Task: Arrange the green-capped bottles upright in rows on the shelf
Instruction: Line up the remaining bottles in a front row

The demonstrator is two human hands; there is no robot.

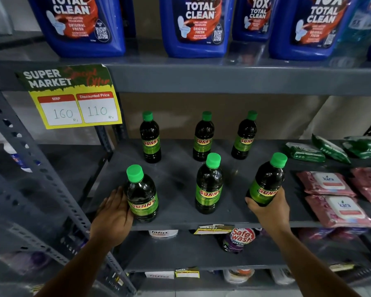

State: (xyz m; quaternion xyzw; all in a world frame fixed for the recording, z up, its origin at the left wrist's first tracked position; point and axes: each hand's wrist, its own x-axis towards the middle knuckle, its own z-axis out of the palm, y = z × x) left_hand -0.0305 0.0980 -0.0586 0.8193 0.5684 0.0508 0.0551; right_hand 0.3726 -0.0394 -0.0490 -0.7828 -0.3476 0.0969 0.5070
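Six green-capped bottles stand on the grey shelf (180,174), in two rows of three. The back row is set: back-left bottle (150,139), back-middle bottle (203,138) and back-right bottle (244,137) all stand upright near the rear of the shelf, well apart from one another. In the front row the middle bottle (209,185) stands upright and untouched. The task looks nearly finished; what seems left is squaring up the two outer front bottles and letting go.

The front-left bottle (142,195) stands near the front edge of the shelf, with the left hand (114,217) laid against its left side, fingers spread flat along it, not wrapped round. The front-right bottle (267,181) leans slightly to the right; the right hand (268,207) is the firmer grip, closed around its lower body from below and behind. Whether its base rests on the shelf I cannot tell. Pink wipe packs (338,209) lie just beside it, toward the shelf's right end.
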